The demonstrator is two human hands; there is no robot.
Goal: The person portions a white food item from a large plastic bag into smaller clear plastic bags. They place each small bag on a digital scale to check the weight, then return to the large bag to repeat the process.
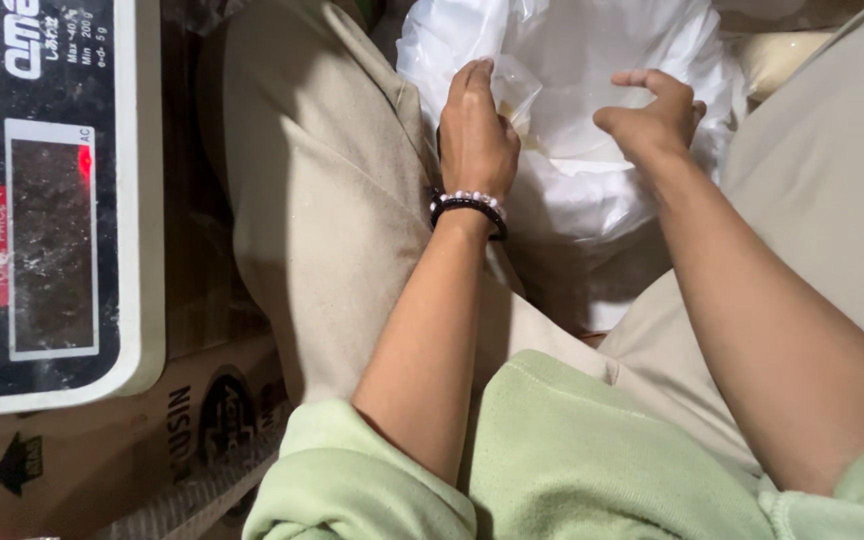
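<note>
A: In the head view, where is the clear plastic bag [562, 110] found, and which way does it lie?

B: It is seen between the knees, at the top middle of the frame, bulging upward. Its long axis cannot be told, because the upper part is cut off by the frame edge.

A: How are the hands set on it?

B: The left hand [474, 135] is laid against the left side of the bag, fingers closed on a fold of thin film. The right hand [657, 115] is held at the right side, fingers curled and partly open, thumb out; whether film is pinched there cannot be told.

A: What room is left around it?

B: The bag is hemmed in by the beige trousers [322, 200] on both sides. A weighing scale [52, 200] is set well apart at the left, on a cardboard box [112, 450].

A: What is hard to make out?

B: The bag's contents are blurred by the film. A beaded bracelet [468, 208] is worn on the left wrist.
</note>
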